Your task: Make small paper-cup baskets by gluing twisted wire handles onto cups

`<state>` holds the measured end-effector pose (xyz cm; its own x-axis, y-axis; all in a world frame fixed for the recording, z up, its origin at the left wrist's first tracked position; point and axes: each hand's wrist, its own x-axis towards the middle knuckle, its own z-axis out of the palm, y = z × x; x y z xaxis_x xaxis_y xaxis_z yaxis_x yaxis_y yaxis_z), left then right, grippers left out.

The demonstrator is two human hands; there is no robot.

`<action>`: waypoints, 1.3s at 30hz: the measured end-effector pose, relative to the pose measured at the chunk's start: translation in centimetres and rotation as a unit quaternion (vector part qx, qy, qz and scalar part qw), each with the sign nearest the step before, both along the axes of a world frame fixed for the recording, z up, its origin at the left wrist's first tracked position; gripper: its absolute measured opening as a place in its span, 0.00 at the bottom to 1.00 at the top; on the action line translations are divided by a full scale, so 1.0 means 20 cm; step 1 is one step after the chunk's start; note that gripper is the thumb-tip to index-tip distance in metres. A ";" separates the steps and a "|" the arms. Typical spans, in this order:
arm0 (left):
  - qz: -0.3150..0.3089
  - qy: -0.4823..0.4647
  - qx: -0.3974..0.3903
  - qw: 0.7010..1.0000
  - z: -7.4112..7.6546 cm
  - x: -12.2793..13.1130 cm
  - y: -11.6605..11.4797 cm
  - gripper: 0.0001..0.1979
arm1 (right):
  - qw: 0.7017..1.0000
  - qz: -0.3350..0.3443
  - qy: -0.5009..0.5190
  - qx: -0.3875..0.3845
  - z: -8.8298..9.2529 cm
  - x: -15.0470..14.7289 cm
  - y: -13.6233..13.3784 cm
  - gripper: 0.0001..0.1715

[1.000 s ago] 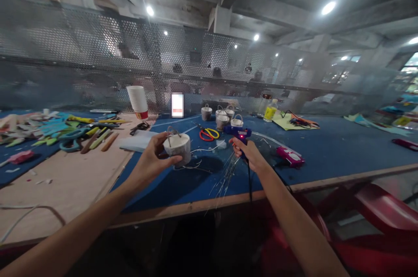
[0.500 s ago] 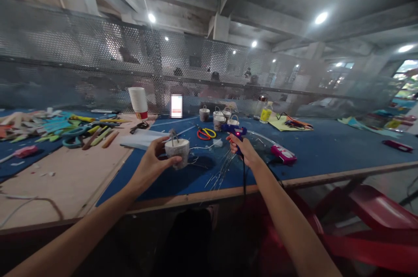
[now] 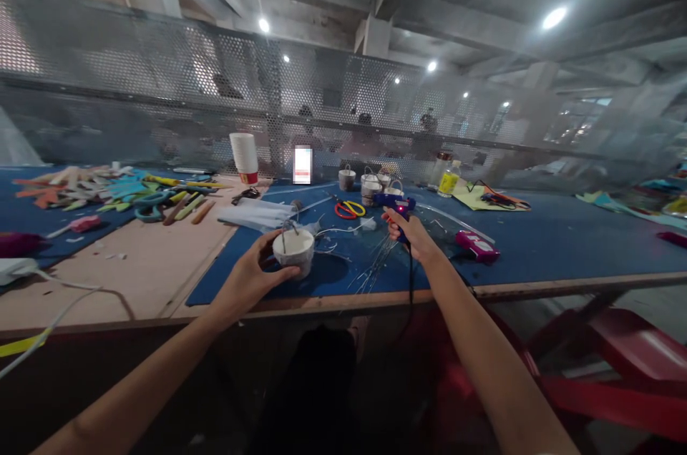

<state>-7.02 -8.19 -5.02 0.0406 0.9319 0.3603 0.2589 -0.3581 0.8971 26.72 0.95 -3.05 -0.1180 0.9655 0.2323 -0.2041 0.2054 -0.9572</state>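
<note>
A small whitish cup with a wire handle is gripped from its left side by my left hand, thumb across the front and fingers behind. Its open top faces up and towards me. My right hand is wrapped round the grip of a blue hot glue gun with a red light glowing on it. The gun's nose points left, near several similar handled cups at the back. Thin wires lie between my hands, and scissors with red and yellow handles rest behind them.
Stacked paper cups and a bright phone screen stand at the back. Tools and coloured strips crowd the left. To the right are a yellow-labelled bottle, a magenta device and red chairs beyond the table edge.
The view has swung slightly left, so the scene sits further right. The cup in my left hand has tipped towards me, showing more of its inside. Both holds are unchanged.
</note>
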 end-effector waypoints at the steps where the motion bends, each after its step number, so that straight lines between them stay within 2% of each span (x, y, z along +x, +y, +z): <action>1: -0.002 0.001 -0.010 1.000 0.00 -0.01 0.01 0.40 | 1.000 -0.001 0.000 0.000 0.00 0.00 0.00 0.24; 8: -0.021 0.005 -0.036 0.999 0.00 -0.02 0.02 0.37 | 0.999 -0.027 -0.019 0.000 0.02 -0.02 -0.03 0.25; 14: -0.061 -0.015 -0.019 0.998 -0.01 -0.03 0.01 0.38 | 0.999 -0.028 -0.021 0.003 0.02 -0.02 -0.03 0.25; 25: -0.050 0.032 0.008 0.998 -0.02 -0.02 0.03 0.39 | 1.000 -0.025 -0.005 -0.008 -0.01 0.02 0.01 0.25; 30: -0.054 0.023 0.007 0.998 -0.01 -0.02 0.03 0.39 | 0.999 -0.032 0.004 -0.009 -0.02 0.03 0.02 0.26; 39: -0.004 0.023 -0.006 1.000 0.01 0.00 0.01 0.36 | 0.999 -0.038 0.022 -0.017 -0.03 0.03 0.05 0.28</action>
<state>-7.10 -8.00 -4.74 0.0643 0.9356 0.3472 0.2977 -0.3501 0.8882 27.29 1.89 -3.66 -0.0349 0.9784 0.2036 -0.2312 0.1903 -0.9541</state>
